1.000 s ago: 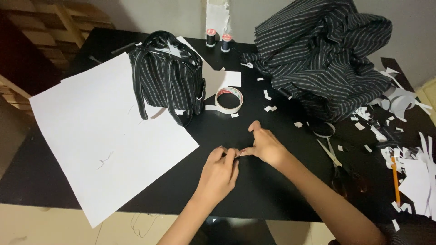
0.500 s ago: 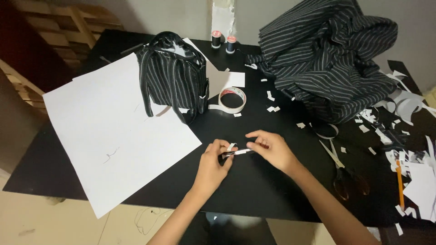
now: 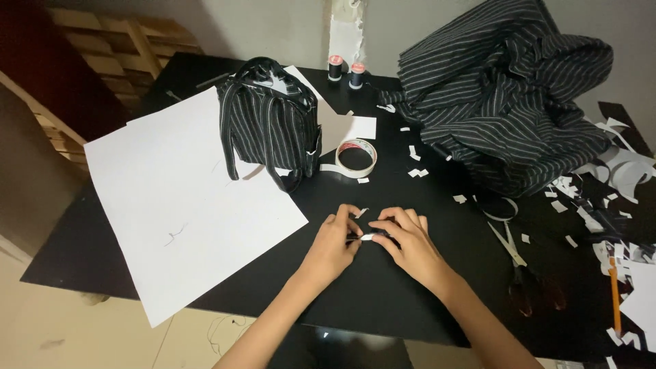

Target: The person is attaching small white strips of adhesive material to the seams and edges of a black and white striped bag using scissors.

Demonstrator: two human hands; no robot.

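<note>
Both hands have drawn closer — the left hand and right hand now meet, fingers pinched shut on a small white strip just above the black surface. The strip looks gripped from both ends — work on it is under way.

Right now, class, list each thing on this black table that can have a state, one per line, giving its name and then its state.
Left hand: pinching a small white tape strip.
Right hand: pinching the same strip.
White tape roll: lying flat, end unrolled.
Small black striped bag: upright, handles drooping.
Black striped cloth: crumpled in a heap.
Large white paper sheet: flat, overhanging the table edge.
Scissors: lying flat.
Two thread spools: upright.
</note>
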